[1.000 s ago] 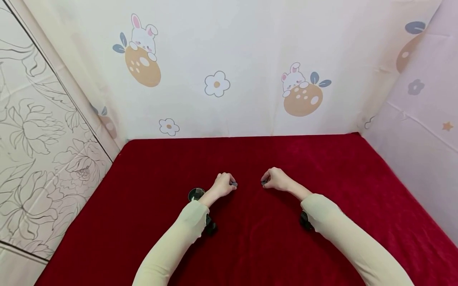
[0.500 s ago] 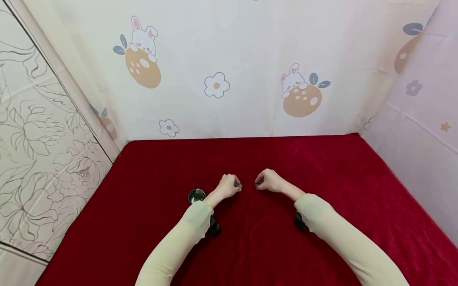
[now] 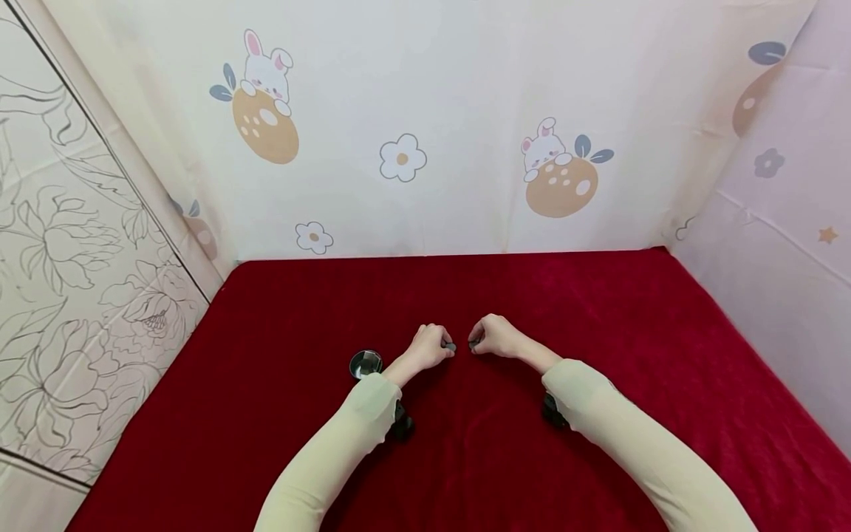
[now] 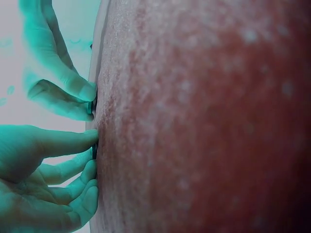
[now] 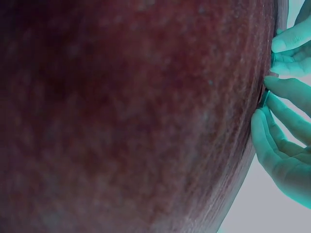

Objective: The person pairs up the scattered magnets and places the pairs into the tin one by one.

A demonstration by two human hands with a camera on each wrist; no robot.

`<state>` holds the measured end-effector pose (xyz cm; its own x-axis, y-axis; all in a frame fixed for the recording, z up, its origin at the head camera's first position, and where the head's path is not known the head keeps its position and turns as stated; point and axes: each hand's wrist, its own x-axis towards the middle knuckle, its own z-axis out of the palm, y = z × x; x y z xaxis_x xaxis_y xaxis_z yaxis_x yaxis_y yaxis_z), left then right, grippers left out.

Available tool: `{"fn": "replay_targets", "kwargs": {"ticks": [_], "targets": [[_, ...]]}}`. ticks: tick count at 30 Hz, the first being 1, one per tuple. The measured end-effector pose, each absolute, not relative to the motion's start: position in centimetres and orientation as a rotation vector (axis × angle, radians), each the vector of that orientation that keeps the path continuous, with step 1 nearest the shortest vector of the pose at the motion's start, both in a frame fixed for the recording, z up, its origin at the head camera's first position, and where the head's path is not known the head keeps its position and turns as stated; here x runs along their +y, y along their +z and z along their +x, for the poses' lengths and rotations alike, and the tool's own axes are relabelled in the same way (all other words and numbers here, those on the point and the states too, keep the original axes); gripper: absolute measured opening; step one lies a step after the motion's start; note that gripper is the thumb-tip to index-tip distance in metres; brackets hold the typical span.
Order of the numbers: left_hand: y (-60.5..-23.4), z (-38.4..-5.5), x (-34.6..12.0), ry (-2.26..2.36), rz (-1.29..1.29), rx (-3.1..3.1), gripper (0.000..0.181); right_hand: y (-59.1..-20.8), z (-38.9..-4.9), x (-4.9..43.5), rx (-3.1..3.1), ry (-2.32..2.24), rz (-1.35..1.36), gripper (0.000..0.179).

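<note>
Between the thumb and fingers of my left hand (image 3: 431,346) is a small flat grey piece (image 3: 450,346). My right hand (image 3: 499,336) pinches a similar small grey piece (image 3: 473,344). Both hands are low over the red cloth, facing each other, with a narrow gap between the two pieces. In the left wrist view, the left hand's piece (image 4: 94,152) shows as a thin dark edge below the right hand's piece (image 4: 91,107). Fingertips cover most of each piece. The right wrist view also shows my right hand (image 5: 286,141) holding its piece (image 5: 264,98) by the cloth.
A small shiny round dish (image 3: 366,363) stands beside my left wrist, partly overlapped by the forearm. Red velvety cloth (image 3: 532,465) covers the table. A pale printed curtain (image 3: 465,89) hangs behind it, with a flower-patterned panel (image 3: 66,258) at left.
The two hands have come closer together, left hand moving right and right hand moving left, each keeping its grey piece. The gap between the pieces has narrowed. The dish has stayed put.
</note>
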<state>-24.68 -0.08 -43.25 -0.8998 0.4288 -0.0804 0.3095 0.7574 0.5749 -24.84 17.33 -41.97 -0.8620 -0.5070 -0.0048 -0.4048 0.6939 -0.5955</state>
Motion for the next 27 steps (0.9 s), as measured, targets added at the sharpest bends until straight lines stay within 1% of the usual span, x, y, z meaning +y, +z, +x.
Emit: {"fn": "replay_targets", "kwargs": {"ticks": [16, 27], "targets": [[-43.2, -24.6, 0.5, 0.818, 0.573, 2.733, 0.017, -42.3, -24.9, 16.1, 2.725, -0.903, -0.768, 0.016], [-43.3, -24.6, 0.4, 0.829, 0.573, 2.715, 0.016, -42.3, -24.8, 15.8, 2.713, -0.903, -0.739, 0.015]]}}
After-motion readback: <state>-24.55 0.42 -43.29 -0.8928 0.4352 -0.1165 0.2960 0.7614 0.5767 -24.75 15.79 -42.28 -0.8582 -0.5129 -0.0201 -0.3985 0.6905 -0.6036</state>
